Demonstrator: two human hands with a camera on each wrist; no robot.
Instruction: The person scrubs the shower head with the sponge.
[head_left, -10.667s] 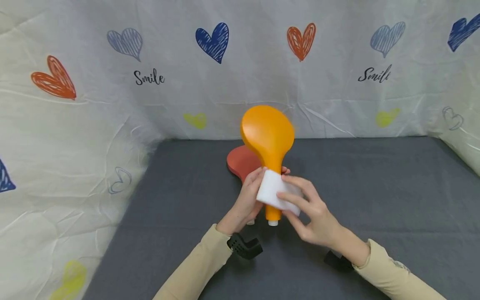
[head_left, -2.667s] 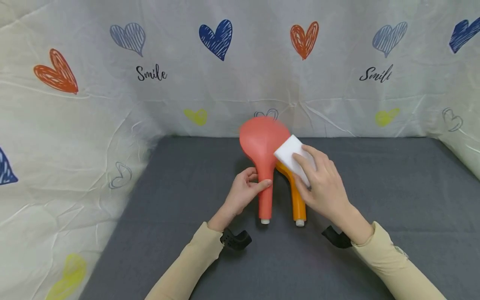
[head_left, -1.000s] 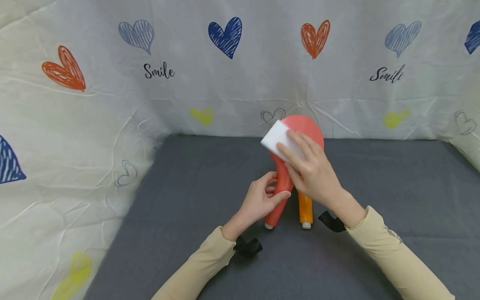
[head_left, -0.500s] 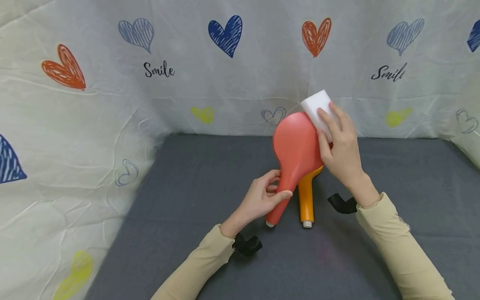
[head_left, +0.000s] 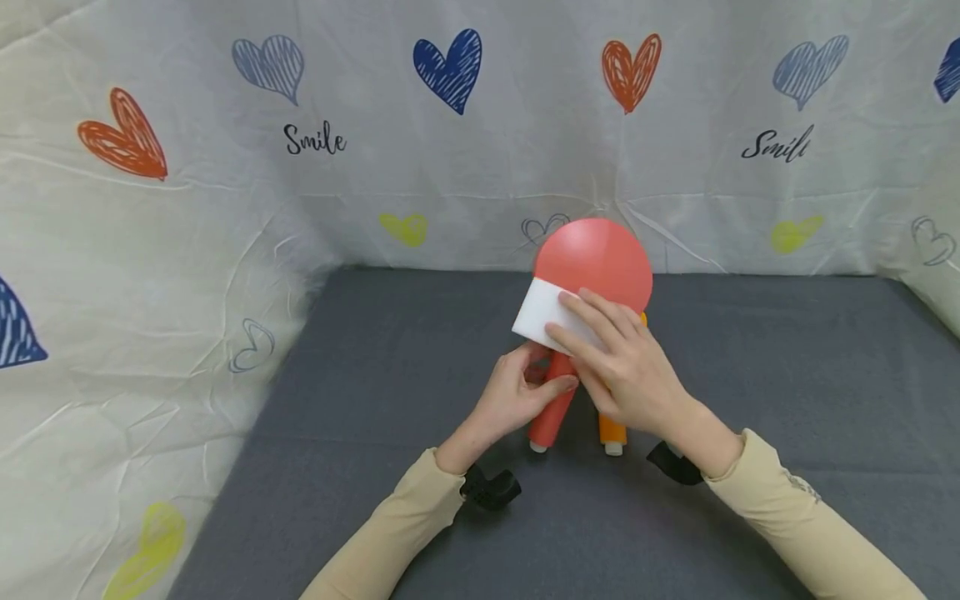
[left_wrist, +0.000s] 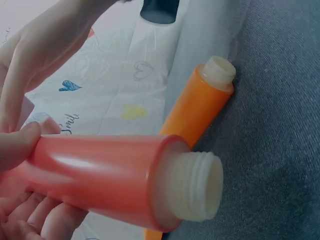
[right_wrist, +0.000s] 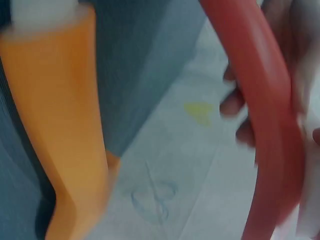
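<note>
My left hand (head_left: 510, 396) grips the handle of a coral-red shower head (head_left: 596, 254), tilted with its round head up and to the right. Its white threaded end (left_wrist: 197, 187) points toward me in the left wrist view. With my right hand (head_left: 633, 371) I hold a white sponge (head_left: 542, 310) against the neck, just below the round head. An orange shower head (head_left: 612, 427) stands behind the red one, mostly hidden by it and my right hand. In the right wrist view the orange handle (right_wrist: 60, 110) is beside the red handle (right_wrist: 267, 95), somewhat blurred.
A dark grey cloth (head_left: 390, 375) covers the table. Behind it and at the sides hangs a pale sheet (head_left: 525, 108) printed with hearts and the word Smile. Black straps (head_left: 491, 489) sit at both wrists.
Earlier I held the orange shower head; now the red one. In the last half second the sponge has moved from its upper right edge down to the neck, and the head has turned slightly.
</note>
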